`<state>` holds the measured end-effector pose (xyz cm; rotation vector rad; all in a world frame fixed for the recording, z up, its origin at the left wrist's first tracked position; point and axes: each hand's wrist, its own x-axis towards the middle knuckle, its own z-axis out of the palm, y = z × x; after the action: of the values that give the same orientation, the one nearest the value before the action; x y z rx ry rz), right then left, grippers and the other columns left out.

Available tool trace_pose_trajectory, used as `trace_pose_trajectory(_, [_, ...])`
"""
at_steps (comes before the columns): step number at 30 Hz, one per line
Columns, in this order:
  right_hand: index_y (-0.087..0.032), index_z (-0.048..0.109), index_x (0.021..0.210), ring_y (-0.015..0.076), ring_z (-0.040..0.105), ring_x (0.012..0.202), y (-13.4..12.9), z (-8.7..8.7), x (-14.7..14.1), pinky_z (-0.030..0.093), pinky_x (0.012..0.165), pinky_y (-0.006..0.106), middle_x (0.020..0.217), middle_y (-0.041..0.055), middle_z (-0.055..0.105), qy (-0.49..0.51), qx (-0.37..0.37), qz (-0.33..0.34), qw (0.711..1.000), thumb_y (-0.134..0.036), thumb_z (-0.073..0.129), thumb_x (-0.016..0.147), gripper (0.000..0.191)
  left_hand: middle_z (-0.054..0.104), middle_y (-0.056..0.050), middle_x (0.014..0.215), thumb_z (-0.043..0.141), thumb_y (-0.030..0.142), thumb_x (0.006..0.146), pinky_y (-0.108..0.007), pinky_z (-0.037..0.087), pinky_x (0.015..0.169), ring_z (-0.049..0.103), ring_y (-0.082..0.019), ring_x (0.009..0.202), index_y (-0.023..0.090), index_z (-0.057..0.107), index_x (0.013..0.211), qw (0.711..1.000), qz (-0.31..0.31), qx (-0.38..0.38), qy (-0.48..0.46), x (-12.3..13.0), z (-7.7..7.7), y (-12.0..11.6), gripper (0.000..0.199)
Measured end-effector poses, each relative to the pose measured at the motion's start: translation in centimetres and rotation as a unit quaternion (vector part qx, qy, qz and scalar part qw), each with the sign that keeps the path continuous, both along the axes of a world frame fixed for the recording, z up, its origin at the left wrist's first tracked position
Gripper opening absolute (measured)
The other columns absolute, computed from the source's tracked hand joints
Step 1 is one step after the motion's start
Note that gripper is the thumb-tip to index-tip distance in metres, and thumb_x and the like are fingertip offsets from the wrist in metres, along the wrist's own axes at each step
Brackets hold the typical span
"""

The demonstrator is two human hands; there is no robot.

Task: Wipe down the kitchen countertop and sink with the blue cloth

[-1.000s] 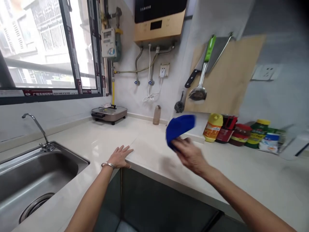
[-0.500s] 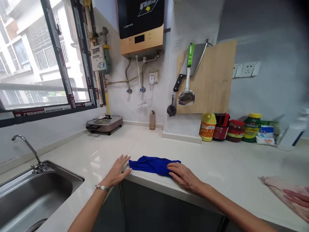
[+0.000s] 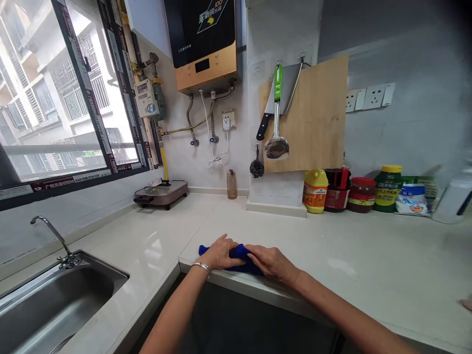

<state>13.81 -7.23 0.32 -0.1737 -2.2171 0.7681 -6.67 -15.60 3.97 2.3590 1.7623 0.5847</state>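
Observation:
A crumpled blue cloth [image 3: 240,252] lies near the front edge of the white countertop [image 3: 324,285]. My left hand [image 3: 220,254], with a silver bracelet at the wrist, is on the cloth's left part, thumb and fingers gripping it. From the right, my right hand [image 3: 273,263] pinches the cloth, its fingers close to those of my left hand. Between the two hands the fabric bunches up. Both hands cover much of the cloth.
A steel sink [image 3: 66,295] with a faucet [image 3: 51,236] is at left. An electric pan [image 3: 162,192] and a bottle [image 3: 231,185] stand at the back. Several containers, among them a yellow jug [image 3: 314,191], line the wall. A cutting board [image 3: 320,118] hangs above.
My left hand has moved right onto the cloth and taken hold of it. The cloth is more bunched. At the right, another hand and a pinkish cloth have mostly left the view.

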Motion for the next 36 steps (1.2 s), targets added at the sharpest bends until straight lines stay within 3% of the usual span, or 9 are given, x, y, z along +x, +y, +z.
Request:
trace_pose_trajectory(4, [-0.023, 0.062, 0.123, 0.0211, 0.066, 0.088, 0.6, 2.3, 0.8, 0.051, 0.080, 0.032, 0.105, 0.0067, 0.071, -0.154, 0.140, 0.034, 0.977, -0.039, 0.058, 0.092, 0.035, 0.066, -0.005, 0.102, 0.073, 0.049, 0.075, -0.037, 0.049, 0.091, 0.061, -0.024, 0.096, 0.020, 0.065, 0.092, 0.999, 0.012, -0.008, -0.041, -1.1, 1.3, -1.1, 0.034])
trace_pose_trajectory(10, [-0.021, 0.061, 0.097, 0.0184, 0.061, 0.081, 3.7, 5.7, -0.2, 0.045, 0.074, 0.029, 0.091, 0.0043, 0.067, -0.203, 0.190, -0.031, 0.960, -0.033, 0.048, 0.097, 0.018, 0.061, 0.004, 0.074, 0.065, 0.042, 0.081, -0.026, 0.046, 0.065, 0.057, -0.016, 0.069, 0.020, 0.061, 0.089, 0.991, 0.092, 0.024, -0.096, -3.6, 5.5, -2.0, 0.024])
trace_pose_trajectory(13, [-0.021, 0.061, 0.099, 0.0193, 0.062, 0.086, 4.7, 8.4, -1.6, 0.044, 0.076, 0.028, 0.094, 0.0051, 0.067, -0.211, 0.208, -0.087, 0.951, -0.032, 0.044, 0.100, 0.020, 0.059, 0.003, 0.071, 0.068, 0.036, 0.078, -0.027, 0.044, 0.066, 0.056, -0.018, 0.070, 0.021, 0.060, 0.090, 0.978, 0.162, 0.092, -0.096, -5.2, 8.5, -1.2, 0.021])
trace_pose_trajectory(18, [-0.021, 0.061, 0.117, 0.0228, 0.062, 0.100, 4.9, 12.7, -3.0, 0.044, 0.077, 0.030, 0.117, 0.0096, 0.066, -0.193, 0.237, -0.210, 0.929, -0.026, 0.045, 0.098, 0.026, 0.064, -0.004, 0.101, 0.063, 0.032, 0.083, -0.032, 0.044, 0.084, 0.057, -0.023, 0.100, 0.023, 0.061, 0.101, 0.951, 0.226, 0.181, -0.111, -6.2, 11.9, -0.4, 0.020])
trace_pose_trajectory(21, [-0.022, 0.065, 0.116, 0.0206, 0.064, 0.095, 5.5, 13.6, -2.2, 0.045, 0.078, 0.028, 0.111, 0.0054, 0.069, -0.168, 0.200, -0.163, 0.952, -0.027, 0.052, 0.093, 0.026, 0.066, -0.001, 0.093, 0.064, 0.039, 0.084, -0.030, 0.047, 0.080, 0.060, -0.020, 0.091, 0.022, 0.063, 0.097, 0.960, 0.204, 0.134, -0.138, -6.5, 11.0, -1.2, 0.022])
trace_pose_trajectory(25, [-0.021, 0.072, 0.104, 0.0207, 0.066, 0.083, 7.1, 11.5, -1.0, 0.050, 0.073, 0.029, 0.091, 0.0005, 0.073, -0.285, 0.076, -0.040, 0.955, -0.043, 0.065, 0.083, 0.031, 0.071, 0.000, 0.089, 0.070, 0.049, 0.078, -0.026, 0.051, 0.070, 0.066, -0.018, 0.081, 0.021, 0.066, 0.101, 0.970, 0.171, 0.007, -0.172, -6.8, 6.0, -2.2, 0.037])
trace_pose_trajectory(28, [-0.017, 0.067, 0.121, 0.0307, 0.063, 0.110, 7.5, 8.2, -1.6, 0.050, 0.094, 0.040, 0.120, 0.0118, 0.069, -0.317, 0.084, -0.126, 0.936, -0.043, 0.065, 0.081, 0.048, 0.073, -0.010, 0.101, 0.064, 0.048, 0.082, -0.030, 0.054, 0.070, 0.069, -0.022, 0.082, 0.014, 0.058, 0.120, 0.960, 0.220, -0.026, -0.174, -7.3, 2.3, -2.2, 0.052])
trace_pose_trajectory(31, [-0.014, 0.044, 0.147, 0.0340, 0.036, 0.141, 5.9, 4.8, -3.7, 0.029, 0.114, 0.055, 0.154, 0.0190, 0.039, -0.253, 0.165, -0.198, 0.933, -0.041, 0.052, 0.091, 0.063, 0.065, -0.021, 0.123, 0.057, 0.047, 0.087, -0.039, 0.053, 0.087, 0.067, -0.029, 0.103, 0.009, 0.043, 0.139, 0.955, 0.260, -0.016, -0.144, -8.3, 0.6, -2.9, 0.066])
trace_pose_trajectory(36, [-0.030, 0.033, 0.154, 0.0279, 0.013, 0.150, 0.7, 1.0, -8.1, 0.006, 0.120, 0.059, 0.162, 0.0039, 0.026, -0.304, 0.210, -0.017, 0.929, -0.051, 0.033, 0.101, 0.057, 0.034, -0.011, 0.159, 0.056, 0.049, 0.089, -0.045, 0.023, 0.121, 0.028, -0.029, 0.147, 0.021, 0.035, 0.150, 0.984, 0.171, -0.021, -0.050, -9.6, 0.0, -7.8, 0.071])
